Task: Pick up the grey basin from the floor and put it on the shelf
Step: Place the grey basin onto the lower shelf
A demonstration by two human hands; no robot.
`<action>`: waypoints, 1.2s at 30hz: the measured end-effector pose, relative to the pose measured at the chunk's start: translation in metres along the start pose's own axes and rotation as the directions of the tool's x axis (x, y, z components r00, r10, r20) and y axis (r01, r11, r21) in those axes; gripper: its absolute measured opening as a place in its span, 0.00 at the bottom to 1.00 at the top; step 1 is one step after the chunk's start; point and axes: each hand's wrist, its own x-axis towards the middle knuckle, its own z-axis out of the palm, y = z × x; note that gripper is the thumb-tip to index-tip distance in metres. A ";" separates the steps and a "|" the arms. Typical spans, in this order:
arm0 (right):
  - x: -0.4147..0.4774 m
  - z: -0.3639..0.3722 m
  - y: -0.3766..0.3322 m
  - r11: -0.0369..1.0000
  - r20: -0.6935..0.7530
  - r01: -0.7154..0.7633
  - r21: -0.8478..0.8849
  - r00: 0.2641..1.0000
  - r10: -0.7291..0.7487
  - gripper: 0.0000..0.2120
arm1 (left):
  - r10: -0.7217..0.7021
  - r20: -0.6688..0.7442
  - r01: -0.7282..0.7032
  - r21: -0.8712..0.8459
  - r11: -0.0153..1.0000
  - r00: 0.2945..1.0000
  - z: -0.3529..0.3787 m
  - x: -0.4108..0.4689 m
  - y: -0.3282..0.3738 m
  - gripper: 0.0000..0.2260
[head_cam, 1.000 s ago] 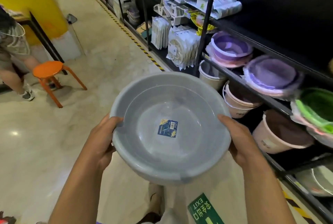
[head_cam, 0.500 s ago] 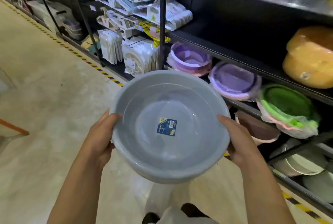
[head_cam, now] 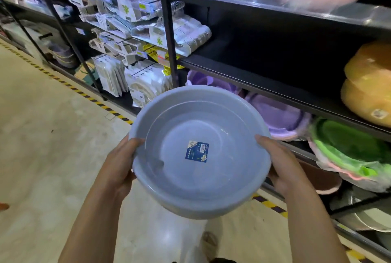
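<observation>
Left grip (head_cam: 118,165) is closed on the basin (head_cam: 222,169) rim at 9 o'clock, thumb over the lip. Right grip (head_cam: 281,167) is closed on the rim at 3 o'clock in the same way. The basin is in the air, mouth up, above the floor (head_cam: 53,146) and in front of the shelf (head_cam: 275,87), not yet on it. A label (head_cam: 197,151) sits on its inner base. Hazards, as judged: the plastic looks smooth and is held at two opposite rim points only, so if either grip loosens the basin would pivot and drop. The open bay lies at 1 o'clock. If the basin enters too low, its rim would strike the front edge of the shelf. If it drifts toward 12 o'clock, it would meet the post (head_cam: 168,30). If it goes in too far toward 3 o'clock, it would push the yellow basins (head_cam: 368,93) stacked in that bay. Purple basins (head_cam: 279,118) and a wrapped green basin (head_cam: 349,144) fill the tier below. Packaged goods (head_cam: 148,19) hang at 11 o'clock. The floor is pale and polished, and striped tape (head_cam: 95,101) runs along the base of the shelf unit.
</observation>
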 end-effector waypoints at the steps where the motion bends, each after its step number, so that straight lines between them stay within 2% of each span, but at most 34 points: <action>1: 0.015 0.001 -0.006 1.000 0.011 0.010 0.002 1.000 -0.010 0.14 | 0.003 -0.007 -0.003 0.000 1.000 1.000 0.007 0.013 0.007 0.14; 4: 0.057 0.006 -0.022 1.000 0.008 0.023 0.001 1.000 -0.023 0.16 | 0.013 -0.021 -0.013 0.004 1.000 1.000 0.028 0.053 0.023 0.15; 9: 0.106 0.015 -0.048 0.999 -0.059 0.036 -0.012 0.998 -0.037 0.11 | 0.022 0.032 -0.022 -0.002 1.000 0.999 0.056 0.112 0.046 0.15; 14: 0.151 0.025 -0.064 0.999 -0.093 0.050 -0.012 0.994 -0.051 0.14 | -0.006 0.070 0.005 0.009 1.000 0.998 0.082 0.177 0.068 0.13; 21: 0.210 0.049 -0.078 0.996 -0.175 0.089 0.019 0.981 -0.084 0.15 | -0.013 0.226 0.006 0.033 0.999 0.974 0.115 0.278 0.110 0.12; 26: 0.244 0.065 -0.088 0.994 -0.292 0.085 0.070 0.954 -0.061 0.17 | -0.005 0.364 -0.023 0.073 0.997 0.932 0.137 0.339 0.146 0.13; 32: 0.275 0.066 -0.099 0.983 -0.360 0.126 0.130 0.930 -0.072 0.20 | -0.008 0.453 -0.024 0.064 0.998 0.892 0.173 0.390 0.165 0.15; 36: 0.290 0.058 -0.117 0.982 -0.411 0.164 0.094 0.905 -0.111 0.13 | -0.010 0.491 -0.023 0.062 0.998 0.871 0.202 0.409 0.172 0.16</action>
